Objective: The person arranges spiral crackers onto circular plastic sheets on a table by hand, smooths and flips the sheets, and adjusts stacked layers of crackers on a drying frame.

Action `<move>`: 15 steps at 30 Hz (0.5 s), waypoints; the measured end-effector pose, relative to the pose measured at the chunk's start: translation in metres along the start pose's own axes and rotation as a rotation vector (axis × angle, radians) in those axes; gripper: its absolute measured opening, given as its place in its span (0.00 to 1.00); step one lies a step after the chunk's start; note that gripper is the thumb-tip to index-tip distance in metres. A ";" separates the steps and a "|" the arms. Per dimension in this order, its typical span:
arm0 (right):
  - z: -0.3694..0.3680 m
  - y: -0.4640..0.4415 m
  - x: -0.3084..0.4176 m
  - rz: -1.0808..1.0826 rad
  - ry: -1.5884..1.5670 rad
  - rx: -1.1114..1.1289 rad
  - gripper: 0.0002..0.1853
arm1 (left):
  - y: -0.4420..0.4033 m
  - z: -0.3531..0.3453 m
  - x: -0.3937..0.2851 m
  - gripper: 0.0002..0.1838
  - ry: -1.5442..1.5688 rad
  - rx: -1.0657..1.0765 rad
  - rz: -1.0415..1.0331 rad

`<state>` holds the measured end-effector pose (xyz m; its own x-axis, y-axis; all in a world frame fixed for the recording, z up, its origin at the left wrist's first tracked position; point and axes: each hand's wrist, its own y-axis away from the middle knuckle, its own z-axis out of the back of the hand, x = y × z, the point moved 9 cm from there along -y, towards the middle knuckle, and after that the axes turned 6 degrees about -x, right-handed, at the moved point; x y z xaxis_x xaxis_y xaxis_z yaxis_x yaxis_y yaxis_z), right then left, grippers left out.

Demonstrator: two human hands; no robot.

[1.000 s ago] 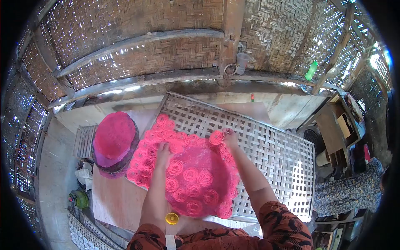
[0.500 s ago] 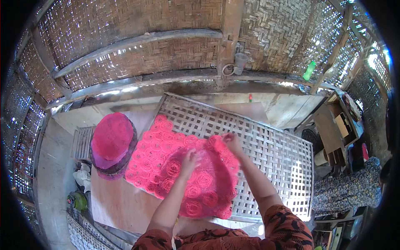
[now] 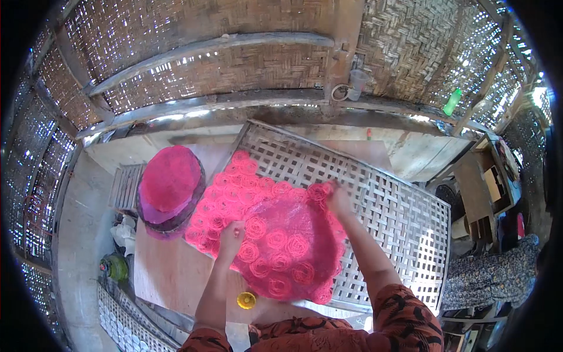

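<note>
Over the left part of the round purple, see-through basin [image 3: 293,223], which holds several pink noodle-like coils [image 3: 277,239], is my left hand [image 3: 232,233]. Its fingers are curled closed near the coils, and what they hold, if anything, is hidden. My right hand [image 3: 339,202] is beyond the basin's far right rim, its fingers on a pink coil [image 3: 319,192] at the edge of the laid coils. Rows of touching pink coils [image 3: 226,193] cover the left part of a woven bamboo rack [image 3: 387,217], partly under the basin.
On the wooden table [image 3: 170,264], stacked pink and purple round basins [image 3: 170,182] stand at the left. A yellow ridged ring or lid [image 3: 246,300] lies near my body. A person in a patterned garment [image 3: 492,273] is at the right. A wooden cabinet [image 3: 478,182] stands behind.
My left hand has moved left and its fingers have closed. My right hand has shifted with the coil to the far edge of the rows. The yellow ring has come into view.
</note>
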<state>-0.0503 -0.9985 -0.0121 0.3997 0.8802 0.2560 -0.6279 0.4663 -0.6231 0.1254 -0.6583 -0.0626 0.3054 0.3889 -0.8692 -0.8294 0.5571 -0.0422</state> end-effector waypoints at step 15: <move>-0.057 0.114 0.188 0.244 -0.177 0.617 0.16 | 0.022 -0.049 -0.044 0.11 -0.729 0.114 -0.557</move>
<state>-0.0088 -0.7851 -0.0766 0.1167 0.9431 0.3114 -0.9725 0.1721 -0.1567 0.0711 -0.6994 -0.0495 0.8976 0.3871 -0.2108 -0.4347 0.8563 -0.2789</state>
